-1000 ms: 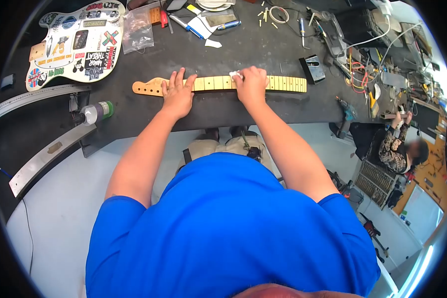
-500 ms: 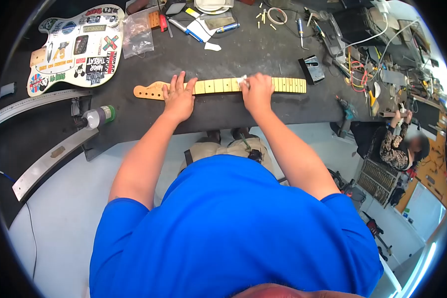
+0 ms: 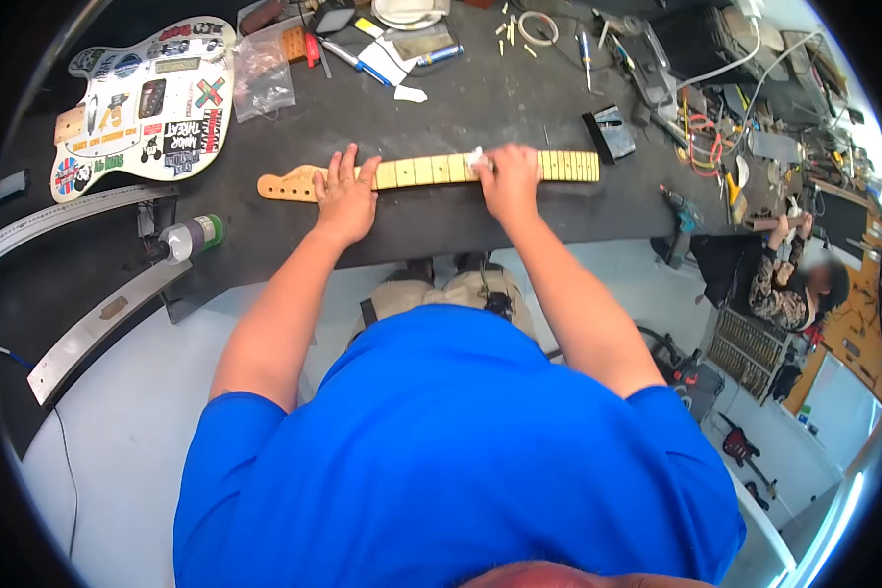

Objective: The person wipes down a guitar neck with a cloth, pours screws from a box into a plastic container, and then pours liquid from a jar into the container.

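A pale maple guitar neck (image 3: 412,173) lies fretboard up on the dark workbench, its headstock (image 3: 277,186) to the left. My left hand (image 3: 346,199) rests on the neck beside the headstock, fingers spread and flat. Farther along the fretboard, my right hand (image 3: 511,181) is closed on a small white cloth (image 3: 475,158), pressed against the frets. Only a bit of the cloth sticks out past the fingers, so it might be paper.
A stickered guitar body (image 3: 152,108) lies at the left, above a bottle (image 3: 191,238). A black box-like item (image 3: 610,135) sits near the neck's right end. A drill (image 3: 680,223) and cluttered tools are farther right, where another person (image 3: 789,284) works.
The view has shifted slightly, so the bench items appear a little farther left. Both hands remain on the neck, the right one still with the white cloth.
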A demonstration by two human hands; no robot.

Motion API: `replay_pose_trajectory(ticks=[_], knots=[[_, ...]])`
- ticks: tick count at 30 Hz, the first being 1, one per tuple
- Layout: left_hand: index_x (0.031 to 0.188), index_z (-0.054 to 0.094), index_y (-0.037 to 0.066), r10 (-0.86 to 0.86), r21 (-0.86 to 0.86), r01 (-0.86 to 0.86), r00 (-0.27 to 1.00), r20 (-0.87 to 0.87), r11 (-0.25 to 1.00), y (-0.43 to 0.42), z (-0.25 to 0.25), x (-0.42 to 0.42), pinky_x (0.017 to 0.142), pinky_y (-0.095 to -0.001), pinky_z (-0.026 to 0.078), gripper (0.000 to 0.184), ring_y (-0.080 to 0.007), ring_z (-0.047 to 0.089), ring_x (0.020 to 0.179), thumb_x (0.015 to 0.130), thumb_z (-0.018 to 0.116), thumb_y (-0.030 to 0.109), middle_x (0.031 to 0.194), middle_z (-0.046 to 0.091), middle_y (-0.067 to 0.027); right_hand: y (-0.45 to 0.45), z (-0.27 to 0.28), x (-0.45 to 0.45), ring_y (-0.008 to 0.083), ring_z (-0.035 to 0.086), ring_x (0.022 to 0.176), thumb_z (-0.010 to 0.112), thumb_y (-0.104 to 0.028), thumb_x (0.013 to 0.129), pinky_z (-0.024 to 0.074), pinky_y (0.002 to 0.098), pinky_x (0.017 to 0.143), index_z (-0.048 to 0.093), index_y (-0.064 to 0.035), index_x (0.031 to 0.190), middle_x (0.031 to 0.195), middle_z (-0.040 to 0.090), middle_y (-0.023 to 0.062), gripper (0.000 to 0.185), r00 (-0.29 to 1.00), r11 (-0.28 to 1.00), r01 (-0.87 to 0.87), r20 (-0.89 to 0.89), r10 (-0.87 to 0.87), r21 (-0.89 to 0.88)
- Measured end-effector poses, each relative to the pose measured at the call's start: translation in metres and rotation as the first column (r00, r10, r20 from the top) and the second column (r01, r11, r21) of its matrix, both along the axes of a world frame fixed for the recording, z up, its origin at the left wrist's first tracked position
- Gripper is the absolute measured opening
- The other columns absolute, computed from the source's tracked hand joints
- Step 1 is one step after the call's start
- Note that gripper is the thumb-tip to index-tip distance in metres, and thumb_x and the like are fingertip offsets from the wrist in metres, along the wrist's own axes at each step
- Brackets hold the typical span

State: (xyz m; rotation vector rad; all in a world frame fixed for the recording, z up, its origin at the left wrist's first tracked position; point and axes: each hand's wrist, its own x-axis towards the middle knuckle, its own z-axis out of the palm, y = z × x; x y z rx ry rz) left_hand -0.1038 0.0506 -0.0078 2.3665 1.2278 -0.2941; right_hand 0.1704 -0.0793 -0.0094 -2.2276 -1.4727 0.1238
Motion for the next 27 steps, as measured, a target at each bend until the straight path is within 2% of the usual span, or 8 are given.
replay_pose_trajectory(ticks=[2, 8, 9, 13, 17, 21, 22, 27], knots=[[0.162, 0.041, 0.028, -0.011, 0.016, 0.011, 1.0, 0.013, 1.0, 0.0, -0.005, -0.001, 0.13, -0.068, 0.01, 0.063, -0.0403, 0.013, 0.166, 0.104, 0.063, 0.019, 0.179, 0.017, -0.0155, 0.017, 0.0, 0.005, 0.0346, 0.056, 0.116, 0.085, -0.025, 0.087, 0.0398, 0.0523, 0.1, 0.08, -0.0135, 0.101, 0.11, 0.07, 0.0036, 0.019, 0.998, 0.998, 0.063, -0.031, -0.063, 0.016], [0.163, 0.04, 0.028, 0.002, -0.018, -0.002, 1.0, -0.004, 1.0, 0.002, 0.002, 0.0, 0.13, -0.0678, 0.01, 0.064, -0.0399, 0.013, 0.166, 0.104, 0.063, 0.02, 0.179, 0.016, -0.0156, -0.025, 0.005, -0.003, 0.0341, 0.057, 0.115, 0.085, -0.023, 0.087, 0.0398, 0.0502, 0.099, 0.08, -0.0141, 0.098, 0.105, 0.071, 0.0028, 0.015, 0.995, 0.999, 0.03, -0.09, -0.031, -0.017], [0.163, 0.04, 0.028, 0.007, -0.014, -0.007, 1.0, -0.007, 1.0, 0.003, 0.001, 0.0, 0.13, -0.0677, 0.009, 0.064, -0.0397, 0.012, 0.166, 0.104, 0.063, 0.02, 0.179, 0.015, -0.0154, -0.019, 0.005, 0.0, 0.0337, 0.057, 0.114, 0.085, -0.023, 0.086, 0.0397, 0.0503, 0.098, 0.079, -0.0135, 0.097, 0.104, 0.07, 0.0025, 0.015, 1.0, 1.0, -0.005, -0.024, 0.005, 0.022], [0.163, 0.039, 0.029, -0.011, -0.006, 0.011, 1.0, -0.017, 1.0, 0.001, -0.001, -0.001, 0.13, -0.0673, 0.008, 0.065, -0.0391, 0.01, 0.166, 0.104, 0.063, 0.02, 0.179, 0.014, -0.0151, 0.014, 0.002, 0.006, 0.0337, 0.057, 0.113, 0.085, -0.024, 0.086, 0.0393, 0.0528, 0.096, 0.079, -0.0124, 0.097, 0.105, 0.07, 0.0033, 0.018, 0.996, 0.997, 0.079, -0.051, -0.078, 0.022], [0.164, 0.038, 0.028, -0.011, -0.046, 0.01, 1.0, -0.02, 0.999, 0.002, 0.004, -0.001, 0.131, -0.0668, 0.007, 0.066, -0.0392, 0.009, 0.167, 0.104, 0.063, 0.02, 0.18, 0.013, -0.0151, -0.029, 0.008, -0.004, 0.0333, 0.057, 0.113, 0.084, -0.024, 0.088, 0.0394, 0.0527, 0.096, 0.077, -0.0108, 0.1, 0.107, 0.069, 0.0057, 0.019, 0.997, 0.998, 0.025, -0.075, -0.03, -0.062], [0.164, 0.038, 0.028, -0.005, -0.054, 0.003, 0.999, -0.039, 0.999, -0.002, 0.006, 0.0, 0.131, -0.0667, 0.007, 0.066, -0.0393, 0.009, 0.167, 0.104, 0.063, 0.019, 0.18, 0.013, -0.0151, -0.01, 0.008, 0.005, 0.0338, 0.057, 0.114, 0.081, -0.026, 0.09, 0.0385, 0.0526, 0.1, 0.078, -0.011, 0.1, 0.109, 0.07, 0.006, 0.019, 0.995, 0.989, 0.098, -0.014, -0.1, -0.107], [0.164, 0.038, 0.028, -0.009, -0.051, 0.007, 0.999, -0.04, 0.999, -0.001, 0.006, 0.0, 0.131, -0.0667, 0.007, 0.066, -0.0393, 0.009, 0.167, 0.104, 0.063, 0.019, 0.18, 0.012, -0.0151, 0.001, 0.004, 0.01, 0.034, 0.057, 0.114, 0.081, -0.026, 0.091, 0.0381, 0.0525, 0.1, 0.079, -0.0111, 0.1, 0.11, 0.07, 0.006, 0.018, 0.99, 0.991, 0.137, -0.037, -0.137, -0.006], [0.164, 0.038, 0.027, -0.005, -0.034, 0.003, 0.999, -0.032, 0.999, 0.003, 0.007, 0.001, 0.13, -0.0671, 0.008, 0.066, -0.0396, 0.011, 0.166, 0.104, 0.063, 0.02, 0.18, 0.013, -0.0154, -0.023, 0.002, 0.006, 0.0327, 0.057, 0.112, 0.083, -0.027, 0.088, 0.0374, 0.0525, 0.099, 0.08, -0.0132, 0.099, 0.108, 0.069, 0.0047, 0.018, 0.992, 0.991, 0.122, 0.02, -0.121, -0.062]])
